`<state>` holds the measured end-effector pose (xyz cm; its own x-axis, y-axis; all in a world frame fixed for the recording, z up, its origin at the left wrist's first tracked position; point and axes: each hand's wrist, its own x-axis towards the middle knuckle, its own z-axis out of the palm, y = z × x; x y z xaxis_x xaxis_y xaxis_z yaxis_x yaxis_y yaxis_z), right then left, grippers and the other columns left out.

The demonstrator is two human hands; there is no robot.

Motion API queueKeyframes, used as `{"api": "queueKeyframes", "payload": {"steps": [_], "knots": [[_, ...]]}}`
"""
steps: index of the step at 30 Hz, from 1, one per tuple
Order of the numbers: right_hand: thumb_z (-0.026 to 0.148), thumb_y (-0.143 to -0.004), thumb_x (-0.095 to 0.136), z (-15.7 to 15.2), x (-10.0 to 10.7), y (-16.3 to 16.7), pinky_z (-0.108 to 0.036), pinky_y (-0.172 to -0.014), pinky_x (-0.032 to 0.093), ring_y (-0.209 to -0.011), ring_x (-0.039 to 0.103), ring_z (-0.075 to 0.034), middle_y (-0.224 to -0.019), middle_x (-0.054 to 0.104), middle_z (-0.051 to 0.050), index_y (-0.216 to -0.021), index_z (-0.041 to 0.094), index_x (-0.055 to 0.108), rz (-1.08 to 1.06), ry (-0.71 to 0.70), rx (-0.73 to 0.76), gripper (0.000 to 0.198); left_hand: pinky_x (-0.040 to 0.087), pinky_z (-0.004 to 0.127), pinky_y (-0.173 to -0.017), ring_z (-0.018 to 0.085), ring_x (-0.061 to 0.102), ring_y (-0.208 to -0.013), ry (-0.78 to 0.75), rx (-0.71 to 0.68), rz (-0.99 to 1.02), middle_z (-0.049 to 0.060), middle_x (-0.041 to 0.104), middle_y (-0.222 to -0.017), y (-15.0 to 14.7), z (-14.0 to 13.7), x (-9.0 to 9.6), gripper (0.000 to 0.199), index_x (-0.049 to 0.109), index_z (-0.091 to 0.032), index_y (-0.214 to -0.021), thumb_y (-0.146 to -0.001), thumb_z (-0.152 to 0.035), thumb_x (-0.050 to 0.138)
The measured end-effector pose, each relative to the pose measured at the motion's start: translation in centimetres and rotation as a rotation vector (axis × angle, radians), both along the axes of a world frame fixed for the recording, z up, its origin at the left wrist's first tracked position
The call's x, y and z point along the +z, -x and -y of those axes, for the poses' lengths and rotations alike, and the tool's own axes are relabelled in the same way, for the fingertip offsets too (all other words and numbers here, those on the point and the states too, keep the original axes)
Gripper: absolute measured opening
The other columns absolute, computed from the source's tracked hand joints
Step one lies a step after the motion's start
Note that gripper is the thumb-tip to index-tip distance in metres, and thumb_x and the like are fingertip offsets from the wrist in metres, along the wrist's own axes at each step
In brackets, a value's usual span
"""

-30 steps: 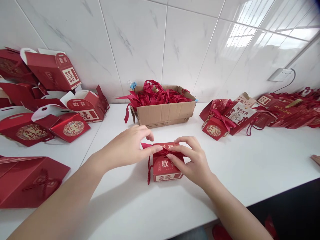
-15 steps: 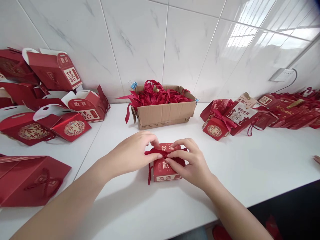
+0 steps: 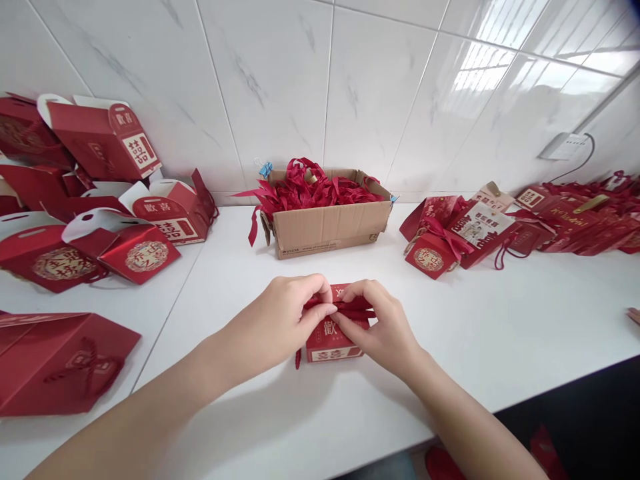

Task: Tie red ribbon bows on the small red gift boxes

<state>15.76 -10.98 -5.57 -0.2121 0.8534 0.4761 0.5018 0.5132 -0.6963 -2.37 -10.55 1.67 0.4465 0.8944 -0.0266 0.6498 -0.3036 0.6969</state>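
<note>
A small red gift box with gold characters stands on the white table in front of me. Across its top runs a dark red ribbon, gathered at the middle. My left hand pinches the ribbon between thumb and fingers from the left. From the right, the thumb and fingers of my right hand pinch it too, and the fingertips of both hands nearly meet over the box. The ribbon's knot is mostly hidden by my fingers. A red cord hangs at the box's left side.
Behind stands a cardboard box full of red ribbons. Several red gift boxes are piled at left, with a larger one nearer. More boxes stand at right. Part of another person's hand shows at the right edge.
My left hand has moved slightly right, and its thumb and fingers have closed together at the middle of the ribbon. My right hand stays nearly in place, its fingers more bent.
</note>
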Motion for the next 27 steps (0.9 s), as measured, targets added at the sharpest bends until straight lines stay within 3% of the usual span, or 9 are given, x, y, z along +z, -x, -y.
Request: {"api": "queueKeyframes", "payload": {"steps": [7,15,18,22,25,27], "knots": [[0.015,-0.079,0.065,0.1,0.1,0.0,-0.039,-0.080,0.052,-0.089,0.062,-0.021,-0.092,0.069,-0.003,-0.097,0.025,0.060,0.016,-0.020,0.026,0.021,0.042,0.025,-0.051,0.014,0.055,-0.058,0.019,0.027,-0.008,-0.001,0.061,-0.069,0.0,0.3,-0.3,0.025,0.049,-0.022,-0.077,-0.091,-0.041,0.041],[0.023,-0.091,0.050,-0.4,0.8,-1.3,-0.033,-0.077,0.052,-0.090,0.060,-0.018,-0.096,0.065,-0.006,-0.102,0.023,0.059,0.011,0.030,0.102,0.014,0.040,0.024,-0.051,0.013,0.051,-0.059,0.048,0.035,0.002,-0.003,0.056,-0.069,0.7,-0.9,-0.7,0.028,0.046,-0.023,-0.081,-0.093,-0.047,0.038],[0.030,-0.087,0.059,-0.9,1.3,-2.8,-0.033,-0.076,0.051,-0.089,0.058,-0.019,-0.095,0.061,-0.006,-0.098,0.023,0.056,0.040,0.054,0.079,0.014,0.041,0.025,-0.053,0.013,0.051,-0.060,0.057,0.010,-0.007,-0.002,0.057,-0.070,1.0,-1.0,-0.4,0.028,0.048,-0.024,-0.083,-0.093,-0.048,0.038],[0.043,-0.074,0.072,-1.4,1.7,-4.6,-0.030,-0.069,0.051,-0.079,0.057,-0.016,-0.090,0.058,-0.003,-0.090,0.022,0.050,0.078,0.172,0.129,0.034,0.043,0.026,-0.055,0.015,0.056,-0.065,-0.002,0.017,-0.061,-0.001,0.063,-0.076,1.8,-1.3,0.0,0.026,0.052,-0.024,-0.085,-0.090,-0.049,0.044],[0.048,-0.086,0.056,-1.7,1.7,-5.4,-0.027,-0.061,0.048,-0.069,0.056,-0.013,-0.078,0.058,-0.001,-0.082,0.020,0.049,0.081,0.336,0.136,0.028,0.042,0.026,-0.055,0.016,0.058,-0.067,-0.021,0.002,-0.126,-0.001,0.066,-0.082,2.7,-1.8,0.4,0.026,0.056,-0.026,-0.091,-0.085,-0.051,0.052],[0.051,-0.092,0.043,-1.9,1.7,-5.6,-0.024,-0.053,0.042,-0.060,0.052,-0.012,-0.067,0.054,0.000,-0.072,0.019,0.048,0.106,0.434,0.107,0.038,0.040,0.026,-0.053,0.016,0.057,-0.064,-0.015,-0.019,-0.188,-0.001,0.066,-0.079,3.1,-2.0,0.5,0.026,0.057,-0.026,-0.091,-0.083,-0.051,0.054]]}}
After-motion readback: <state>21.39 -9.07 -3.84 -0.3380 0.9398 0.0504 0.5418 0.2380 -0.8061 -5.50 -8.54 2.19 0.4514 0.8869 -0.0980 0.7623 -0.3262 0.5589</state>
